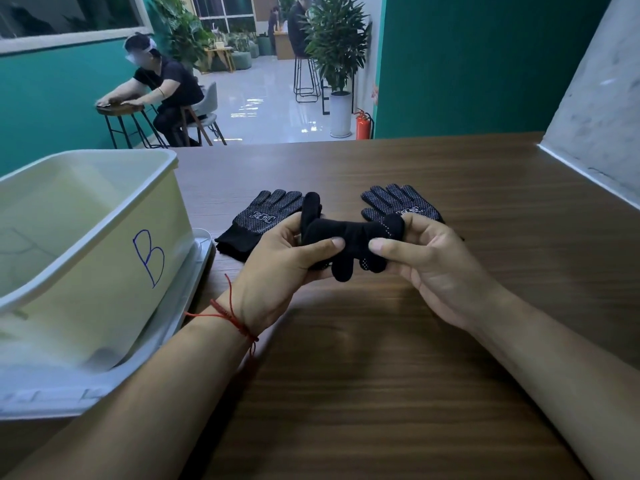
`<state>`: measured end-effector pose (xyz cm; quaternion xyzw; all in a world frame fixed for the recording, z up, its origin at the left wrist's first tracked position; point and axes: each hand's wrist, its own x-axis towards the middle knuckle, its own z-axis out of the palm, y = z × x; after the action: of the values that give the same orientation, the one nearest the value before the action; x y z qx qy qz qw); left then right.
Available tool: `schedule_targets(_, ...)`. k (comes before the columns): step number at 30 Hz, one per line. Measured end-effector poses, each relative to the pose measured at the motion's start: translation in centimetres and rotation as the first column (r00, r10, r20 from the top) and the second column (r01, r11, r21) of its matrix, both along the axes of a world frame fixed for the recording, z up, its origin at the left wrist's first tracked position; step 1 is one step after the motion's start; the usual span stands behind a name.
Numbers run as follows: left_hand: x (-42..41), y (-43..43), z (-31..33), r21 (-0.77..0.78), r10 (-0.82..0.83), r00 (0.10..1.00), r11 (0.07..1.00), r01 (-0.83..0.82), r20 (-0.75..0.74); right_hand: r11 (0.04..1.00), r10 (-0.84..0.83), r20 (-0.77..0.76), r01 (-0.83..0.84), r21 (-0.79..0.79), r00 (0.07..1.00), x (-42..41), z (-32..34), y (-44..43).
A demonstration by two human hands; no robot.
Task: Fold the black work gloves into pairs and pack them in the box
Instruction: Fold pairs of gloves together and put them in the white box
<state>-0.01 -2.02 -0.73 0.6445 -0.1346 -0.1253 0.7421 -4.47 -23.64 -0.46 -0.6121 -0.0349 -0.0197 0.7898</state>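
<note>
A bunched black work glove bundle (349,237) hangs above the wooden table (381,358), held between both hands. My left hand (277,268) grips its left end, thumb on top. My right hand (426,265) pinches its right end with thumb and fingers. Behind them two more black dotted gloves lie flat on the table: one (263,216) to the left, one (398,200) to the right, partly hidden by my right hand. The white plastic box (104,237) marked "B" stands at the left, open; its inside looks pale and bare where visible.
The box sits on a white lid or tray (194,268) at the table's left edge. A grey wall panel (595,126) borders the table on the right. Beyond the far edge a person sits at a small table (117,109), with plants and a fire extinguisher (363,124) behind.
</note>
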Motion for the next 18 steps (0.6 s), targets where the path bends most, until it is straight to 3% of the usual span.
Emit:
schedule_targets(3,-0.3,-0.1,0.3,-0.009,0.02,0.999,1.0,-0.02,0.028,0.995,-0.101,0.037,0.101,0.013,0.994,0.0,0.1,0.1)
schedule_targets(9,-1.6,-0.1,2.3,-0.054,0.217,0.962,0.976,-0.211,0.164,0.959,-0.276,0.096,0.267,0.095,0.956,-0.3,1.5,2.1)
schedule_targets(18,-5.7,3.0,9.1,-0.049,0.33,0.919,0.944,-0.327,0.218,0.978,-0.162,0.184,0.132,0.164,0.97,-2.1,7.2,6.3)
